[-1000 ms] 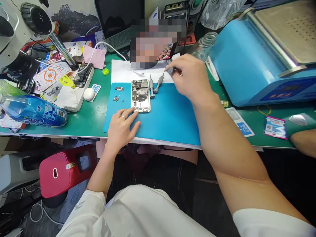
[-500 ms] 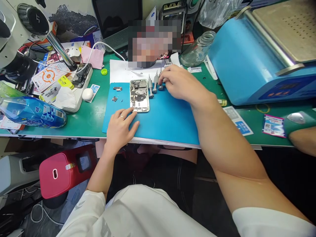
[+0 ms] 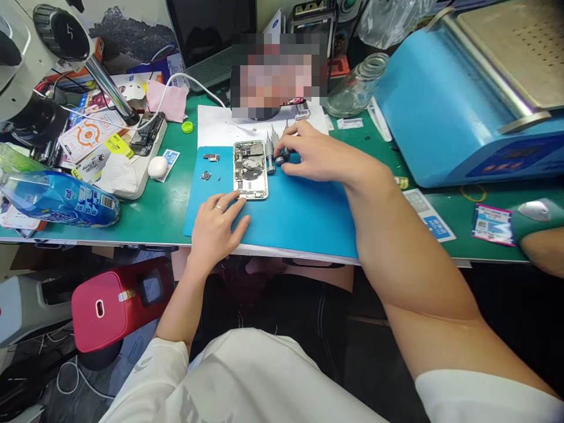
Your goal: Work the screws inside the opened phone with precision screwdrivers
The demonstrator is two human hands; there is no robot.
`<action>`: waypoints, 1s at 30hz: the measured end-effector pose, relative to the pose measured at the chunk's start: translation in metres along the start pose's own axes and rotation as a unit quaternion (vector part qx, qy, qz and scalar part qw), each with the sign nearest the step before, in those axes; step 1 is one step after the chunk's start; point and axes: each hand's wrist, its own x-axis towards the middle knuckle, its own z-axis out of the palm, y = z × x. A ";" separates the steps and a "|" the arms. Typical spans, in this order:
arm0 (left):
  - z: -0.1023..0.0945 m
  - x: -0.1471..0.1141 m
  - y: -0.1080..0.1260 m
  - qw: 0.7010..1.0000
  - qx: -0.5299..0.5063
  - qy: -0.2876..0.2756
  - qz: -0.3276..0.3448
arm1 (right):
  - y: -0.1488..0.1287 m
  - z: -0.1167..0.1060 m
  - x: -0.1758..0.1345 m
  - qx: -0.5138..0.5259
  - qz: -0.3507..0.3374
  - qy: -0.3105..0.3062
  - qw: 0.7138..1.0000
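An opened phone (image 3: 251,179) lies on the blue mat (image 3: 299,220), its inner parts showing. My left hand (image 3: 218,223) rests with fingers spread, the fingertips touching the phone's lower edge. To the right of the phone, small grey screwdrivers (image 3: 269,157) lie side by side. My right hand (image 3: 311,153) has its thumb and fingers closed around the rightmost screwdriver (image 3: 285,156), which is partly hidden by the fingers. A small metal part (image 3: 211,157) and a cluster of tiny pieces (image 3: 205,175) lie left of the phone.
A blue machine (image 3: 423,111) stands at the right, beside a glass jar (image 3: 359,85). On the left are a microscope (image 3: 61,35), a blue bottle (image 3: 66,200) and a white earbud case (image 3: 157,168). Another person's arm (image 3: 546,249) reaches in at the right edge.
My right hand has come slightly down and left, its thumb and fingers closing around the rightmost screwdriver. My left hand stays at the phone. The whole view has shifted a little.
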 end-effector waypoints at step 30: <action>0.000 0.000 0.000 1.000 -0.006 -0.006 -0.010 | -0.009 -0.008 0.009 0.206 0.071 0.338 0.916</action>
